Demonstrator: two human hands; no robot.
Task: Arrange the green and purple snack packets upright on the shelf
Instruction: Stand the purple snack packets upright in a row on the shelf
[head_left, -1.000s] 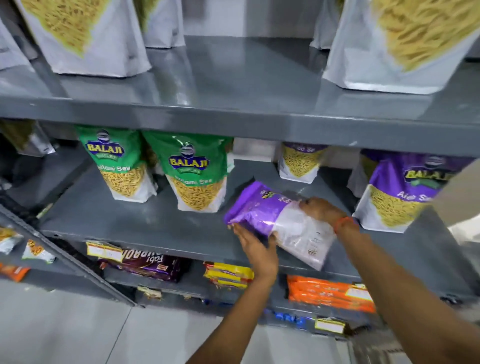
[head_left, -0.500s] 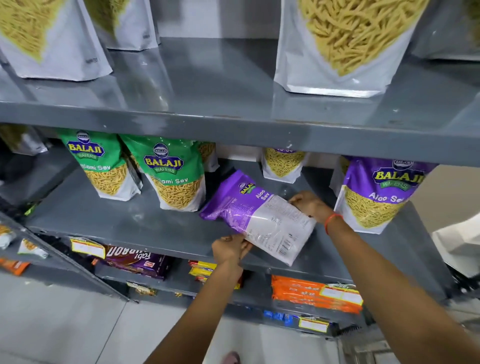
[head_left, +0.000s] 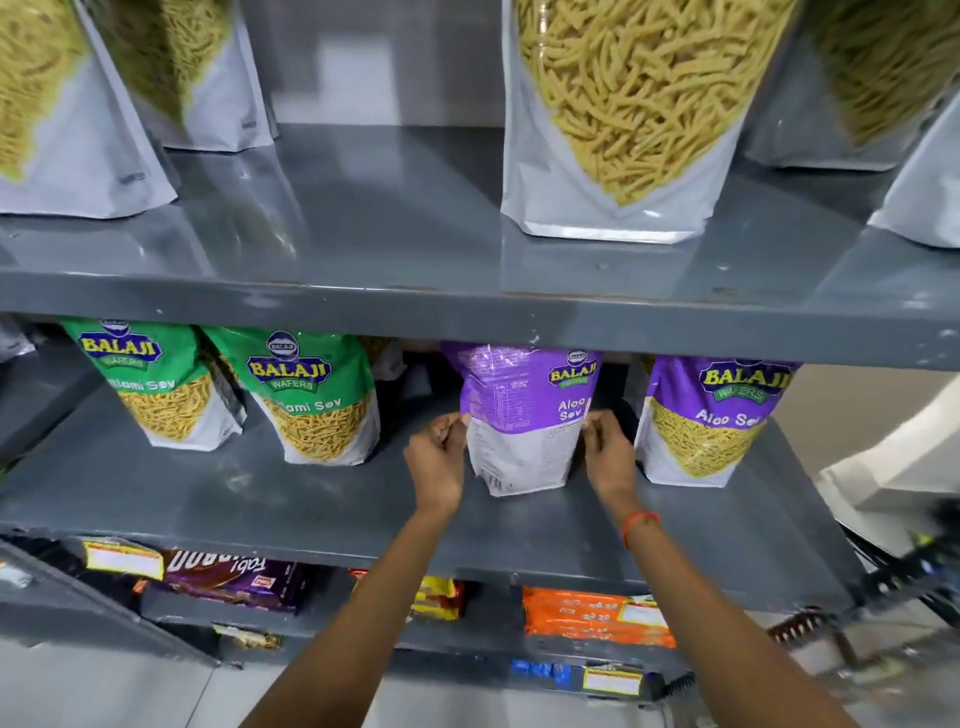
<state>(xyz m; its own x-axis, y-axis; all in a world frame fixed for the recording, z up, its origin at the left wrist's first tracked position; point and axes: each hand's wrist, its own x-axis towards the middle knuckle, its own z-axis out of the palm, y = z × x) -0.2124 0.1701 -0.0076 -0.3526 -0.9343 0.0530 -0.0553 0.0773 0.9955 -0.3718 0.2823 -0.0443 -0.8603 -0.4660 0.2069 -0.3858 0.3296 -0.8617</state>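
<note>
A purple Aloo Sev packet (head_left: 522, 423) stands upright on the grey middle shelf (head_left: 291, 499), its printed back side partly turned to me. My left hand (head_left: 439, 457) pinches its left edge and my right hand (head_left: 608, 452) pinches its right edge. Another purple packet (head_left: 711, 421) stands upright just to the right. Two green Sev packets (head_left: 156, 384) (head_left: 314, 397) stand upright to the left. The packets' tops are hidden behind the upper shelf's edge.
The upper shelf (head_left: 467, 312) carries large white pouches of yellow sev (head_left: 618, 119). Under the middle shelf lie a purple biscuit pack (head_left: 234, 577), yellow packs (head_left: 439, 597) and orange packs (head_left: 592, 616). A gap of bare shelf separates the green packets from the held one.
The purple packet lay tilted on the shelf in both hands; now it stands upright, pushed back between the green packets and the other purple one. The camera has moved closer.
</note>
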